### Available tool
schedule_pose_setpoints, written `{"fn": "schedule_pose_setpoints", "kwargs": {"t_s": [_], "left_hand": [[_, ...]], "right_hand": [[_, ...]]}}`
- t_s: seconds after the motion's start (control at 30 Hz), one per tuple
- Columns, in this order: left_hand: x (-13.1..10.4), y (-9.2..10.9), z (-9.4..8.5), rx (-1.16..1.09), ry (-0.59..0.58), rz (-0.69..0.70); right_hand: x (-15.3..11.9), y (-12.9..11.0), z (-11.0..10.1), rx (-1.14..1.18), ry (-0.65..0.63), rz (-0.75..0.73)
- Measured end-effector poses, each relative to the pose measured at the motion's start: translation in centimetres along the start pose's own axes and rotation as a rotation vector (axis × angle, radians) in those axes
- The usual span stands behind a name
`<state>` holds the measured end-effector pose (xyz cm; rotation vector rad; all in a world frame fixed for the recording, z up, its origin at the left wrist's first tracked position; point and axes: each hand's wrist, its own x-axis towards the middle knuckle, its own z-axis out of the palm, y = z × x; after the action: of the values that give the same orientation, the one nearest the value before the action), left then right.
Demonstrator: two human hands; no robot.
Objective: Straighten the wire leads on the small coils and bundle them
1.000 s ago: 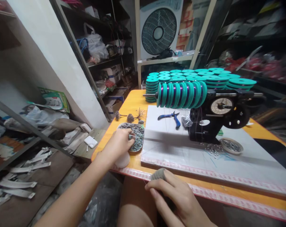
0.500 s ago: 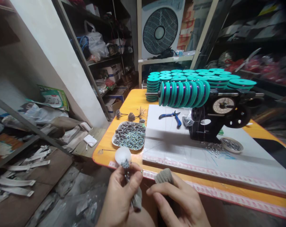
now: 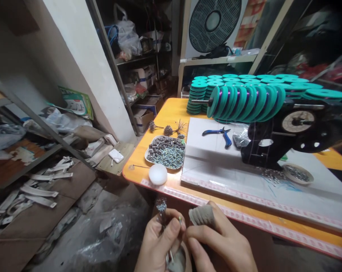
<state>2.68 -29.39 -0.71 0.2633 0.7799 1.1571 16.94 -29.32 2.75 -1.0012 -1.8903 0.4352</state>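
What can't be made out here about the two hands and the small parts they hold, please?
- Left hand: head view; the bundle of thin pieces it pinches is too small to identify.
- Right hand: its wrist is cut off by the bottom edge; its fingers hide most of the grey bundle.
- Tray: contents too small to name.

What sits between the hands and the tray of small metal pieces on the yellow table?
Between the left hand, gripping a bundle of small pieces, and the tray sits only a white round lump at the table's front edge. The right hand pinches a grey wad.
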Motion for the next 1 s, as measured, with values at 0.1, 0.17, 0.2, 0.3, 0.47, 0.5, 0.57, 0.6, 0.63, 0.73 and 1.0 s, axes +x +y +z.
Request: {"fn": "schedule_pose_setpoints", "kwargs": {"t_s": [0.1, 0.17, 0.2, 0.3, 0.47, 0.5, 0.57, 0.6, 0.63, 0.73, 1.0], "left_hand": [[-0.07, 0.08, 0.22, -0.037, 0.012, -0.020], [-0.05, 0.12, 0.30, -0.047, 0.015, -0.019], [-0.04, 0.14, 0.30, -0.047, 0.014, -0.016], [-0.03, 0.21, 0.18, -0.033, 0.000, -0.021], [-0.04, 0.18, -0.17, 0.007, -0.017, 0.002], [-0.02, 0.15, -0.25, 0.027, -0.026, 0.016], [0.03, 0.11, -0.41, 0.073, -0.036, 0.041], [0.05, 0.09, -0.48, 0.091, -0.033, 0.051], [0.07, 0.07, -0.53, 0.105, -0.027, 0.056], [0.06, 0.10, -0.60, 0.117, -0.010, 0.064], [-0.19, 0.44, -0.42, 0.128, 0.025, 0.009]], "right_hand": [[0.24, -0.30, -0.37, -0.015, -0.023, -0.011], [0.26, -0.33, -0.38, -0.028, -0.015, -0.008], [0.23, -0.29, -0.34, -0.034, -0.006, -0.002], [0.08, -0.12, -0.23, -0.041, -0.026, -0.004], [-0.03, -0.09, -0.22, -0.035, -0.051, 0.006], [-0.05, -0.09, -0.18, -0.034, -0.055, 0.013], [-0.10, -0.05, -0.08, -0.032, -0.063, 0.022], [-0.13, -0.02, -0.04, -0.030, -0.063, 0.022], [-0.16, 0.00, 0.00, -0.029, -0.064, 0.023], [-0.16, -0.06, 0.01, -0.033, -0.057, 0.038], [0.20, -0.40, -0.10, -0.026, -0.053, 0.030]]}}
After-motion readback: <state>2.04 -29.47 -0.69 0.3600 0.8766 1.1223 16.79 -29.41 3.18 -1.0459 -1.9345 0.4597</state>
